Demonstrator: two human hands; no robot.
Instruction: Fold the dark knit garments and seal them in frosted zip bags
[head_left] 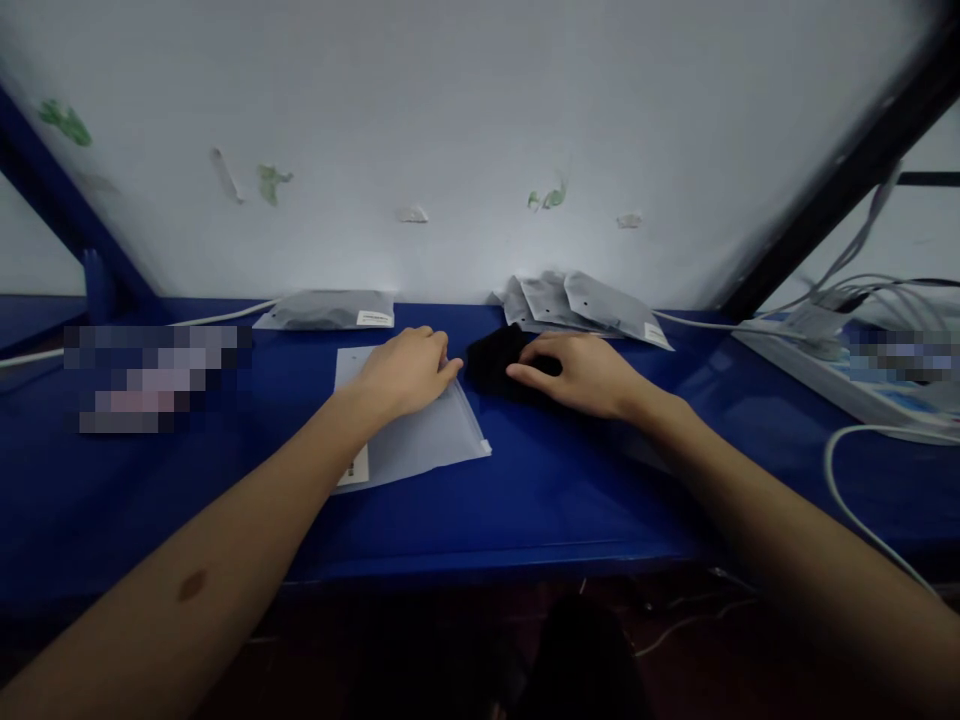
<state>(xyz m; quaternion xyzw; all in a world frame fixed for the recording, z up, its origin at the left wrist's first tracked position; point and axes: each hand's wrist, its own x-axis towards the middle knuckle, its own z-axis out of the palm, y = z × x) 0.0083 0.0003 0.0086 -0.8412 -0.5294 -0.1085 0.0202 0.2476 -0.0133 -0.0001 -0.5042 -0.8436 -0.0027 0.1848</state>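
A frosted zip bag (420, 445) lies flat on the blue table, with its slider at the lower right corner and a white label near its lower left. Over the bag's upper part is my left hand (409, 368), fingers curled at the zip edge and thumb close to them; the fingertips are partly hidden. To the right, my right hand (589, 372) is closed on a crumpled black cloth item (495, 362), its thumb and fingers bent round the dark fabric. What kind of item it is, I cannot make out.
Several packed bags (607, 300) are piled at the back right, against the white wall. One more packed bag (322, 310) lies at the back left. A blurred-out object (157, 380) is at left. White cables and a tray (795, 375) take up the right side.
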